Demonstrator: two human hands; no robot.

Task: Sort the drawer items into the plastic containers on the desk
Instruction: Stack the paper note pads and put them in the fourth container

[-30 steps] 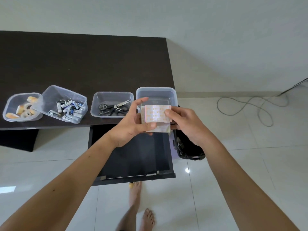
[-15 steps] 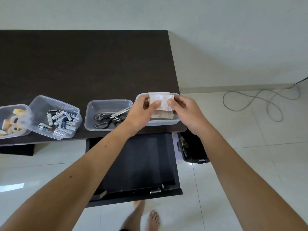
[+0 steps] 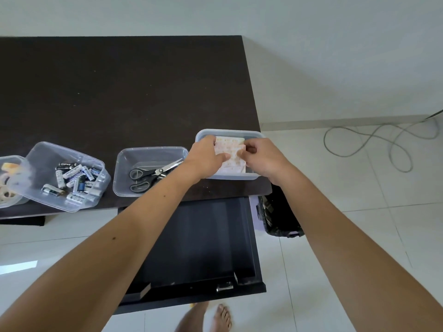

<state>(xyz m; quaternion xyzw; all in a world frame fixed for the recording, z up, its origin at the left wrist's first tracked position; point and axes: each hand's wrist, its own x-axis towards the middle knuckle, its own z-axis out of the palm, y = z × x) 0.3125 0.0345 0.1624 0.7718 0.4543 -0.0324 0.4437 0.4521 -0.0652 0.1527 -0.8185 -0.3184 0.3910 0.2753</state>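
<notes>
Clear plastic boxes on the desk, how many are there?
4. One clear plastic box with tape rolls at the left edge, partly cut off; one tilted with batteries; one with black-handled scissors; one at the right, under both hands holding a patterned packet.

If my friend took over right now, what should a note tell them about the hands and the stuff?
Left hand and right hand both hold the small patterned packets, low in the rightmost container on the desk.
Done: scissors in their container, batteries in theirs, tape rolls far left.
The drawer shows nothing else inside.
Left: let go of the packets, probably close the drawer.
</notes>
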